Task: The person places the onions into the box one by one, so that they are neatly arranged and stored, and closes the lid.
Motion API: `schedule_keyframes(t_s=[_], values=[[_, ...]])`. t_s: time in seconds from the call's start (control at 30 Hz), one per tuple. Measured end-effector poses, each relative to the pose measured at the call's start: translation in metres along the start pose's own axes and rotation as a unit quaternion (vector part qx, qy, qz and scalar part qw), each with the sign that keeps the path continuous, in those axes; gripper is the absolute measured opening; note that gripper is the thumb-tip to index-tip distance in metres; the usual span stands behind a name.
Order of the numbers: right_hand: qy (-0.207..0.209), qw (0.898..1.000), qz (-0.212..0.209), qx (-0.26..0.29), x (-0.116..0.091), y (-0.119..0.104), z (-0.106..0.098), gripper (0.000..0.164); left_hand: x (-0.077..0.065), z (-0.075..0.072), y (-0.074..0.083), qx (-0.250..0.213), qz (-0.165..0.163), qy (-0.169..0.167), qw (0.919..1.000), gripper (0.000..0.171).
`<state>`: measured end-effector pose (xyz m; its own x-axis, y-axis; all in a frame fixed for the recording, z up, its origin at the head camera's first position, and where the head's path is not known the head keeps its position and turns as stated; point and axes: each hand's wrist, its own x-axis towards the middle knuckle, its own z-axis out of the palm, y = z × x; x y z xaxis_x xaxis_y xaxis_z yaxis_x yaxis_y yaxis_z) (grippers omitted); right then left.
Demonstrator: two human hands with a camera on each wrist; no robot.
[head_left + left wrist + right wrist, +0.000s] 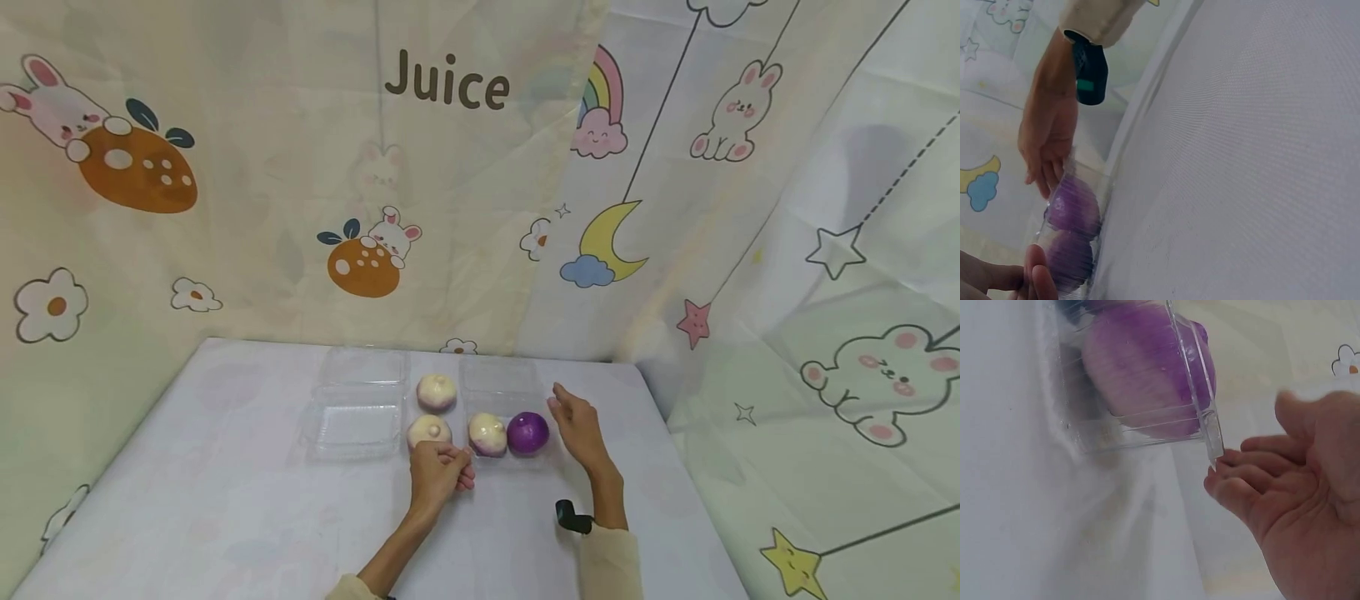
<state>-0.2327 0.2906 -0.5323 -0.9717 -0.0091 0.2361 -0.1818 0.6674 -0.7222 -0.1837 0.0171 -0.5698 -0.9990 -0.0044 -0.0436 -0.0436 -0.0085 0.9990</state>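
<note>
A clear plastic box (501, 461) with its lid raised holds a cream and purple turnip-like vegetable (488, 435) and a glossy purple one (528, 433). My right hand (579, 423) is at the box's right side, fingers loosely extended. In the right wrist view, its fingertips (1229, 487) are at the box's rim; whether they touch is unclear. My left hand (438, 477) is by the box's left front corner, with relaxed fingers. It partly covers a cream vegetable (429, 430). In the left wrist view, its fingertips (1041, 281) are beside the box wall.
Another cream vegetable (437, 392) sits farther back between the boxes. To the left lies a second clear box (358, 429), lid open. The white table (225, 500) meets printed cloth (262, 167) at the back and right.
</note>
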Motion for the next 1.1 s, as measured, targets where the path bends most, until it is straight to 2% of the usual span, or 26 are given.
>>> schedule_keyframes(t_s=[0.17,0.33,0.43,0.57,0.87,1.1], values=[[0.021,0.999,0.027,0.013,0.008,0.008,-0.003,0.046,-0.001,0.0,0.001,0.001,0.002,-0.001,1.0,0.022],[-0.01,0.994,0.071,0.087,0.014,0.013,-0.006,0.048,-0.001,0.0,0.0,0.002,-0.001,0.0,1.0,0.022],[-0.038,0.982,0.105,0.155,0.017,0.015,-0.007,0.051,-0.001,0.0,0.0,0.003,-0.001,0.001,1.0,0.022],[-0.07,0.963,0.14,0.218,0.024,0.017,-0.006,0.055,-0.001,0.0,0.001,0.004,-0.002,0.0,1.0,0.022],[-0.108,0.948,0.171,0.245,0.044,0.029,0.001,0.058,0.0,-0.002,0.0,-0.002,-0.004,0.0,1.0,0.022],[-0.127,0.946,0.163,0.249,0.054,0.027,-0.001,0.059,0.0,-0.002,-0.001,-0.007,-0.005,-0.001,1.0,0.023]])
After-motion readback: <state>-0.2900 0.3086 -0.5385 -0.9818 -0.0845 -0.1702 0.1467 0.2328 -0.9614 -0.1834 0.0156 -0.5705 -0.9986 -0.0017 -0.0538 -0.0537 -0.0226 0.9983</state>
